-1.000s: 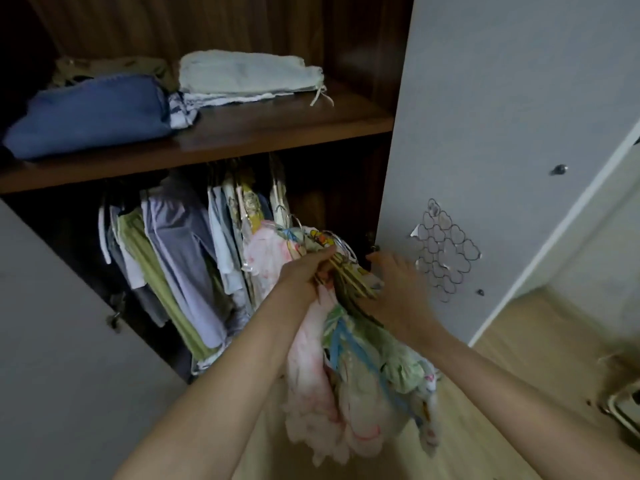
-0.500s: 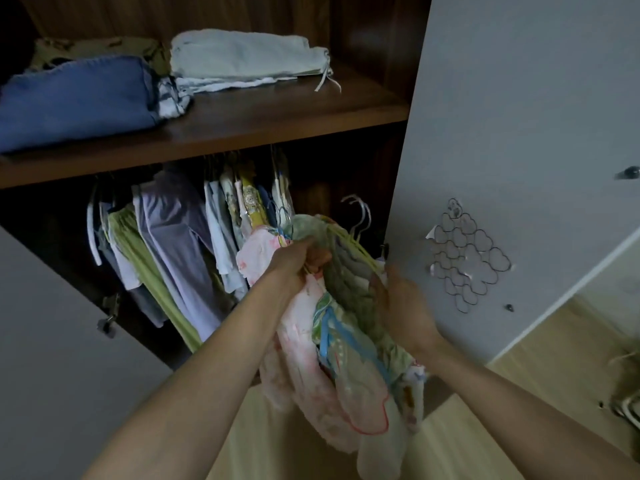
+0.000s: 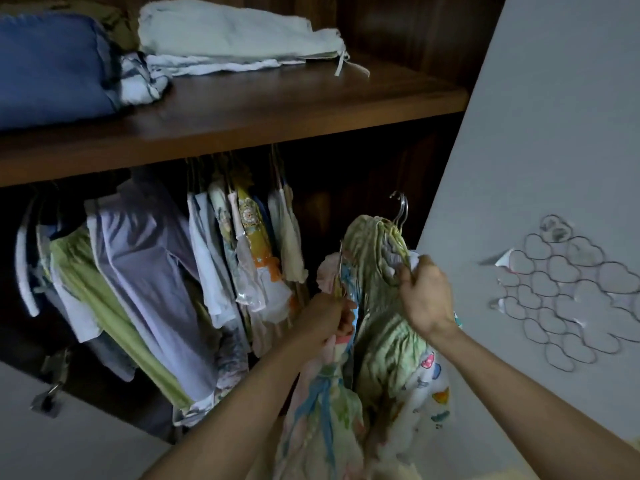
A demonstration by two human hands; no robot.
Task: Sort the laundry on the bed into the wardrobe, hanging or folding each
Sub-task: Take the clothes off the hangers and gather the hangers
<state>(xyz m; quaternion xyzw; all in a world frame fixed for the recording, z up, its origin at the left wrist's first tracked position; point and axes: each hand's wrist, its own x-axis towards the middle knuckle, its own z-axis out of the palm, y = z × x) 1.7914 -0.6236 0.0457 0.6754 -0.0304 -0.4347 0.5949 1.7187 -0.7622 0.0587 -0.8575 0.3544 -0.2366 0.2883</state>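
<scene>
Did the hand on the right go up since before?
Yes. The right hand rose beside the heart drawing on the door, lifting the green garment on its hanger.

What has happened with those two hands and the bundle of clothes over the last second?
The right hand has taken hold of the green garment and lifted it apart from the bundle, its hanger hook now raised. The left hand still grips the remaining clothes. The folded piles above are unchanged.

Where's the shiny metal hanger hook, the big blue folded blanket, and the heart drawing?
Metal hanger hook (image 3: 401, 206), head view, curved top.
Blue folded blanket (image 3: 52, 67), head view, front face.
Heart drawing (image 3: 561, 299), head view, middle hearts.
</scene>
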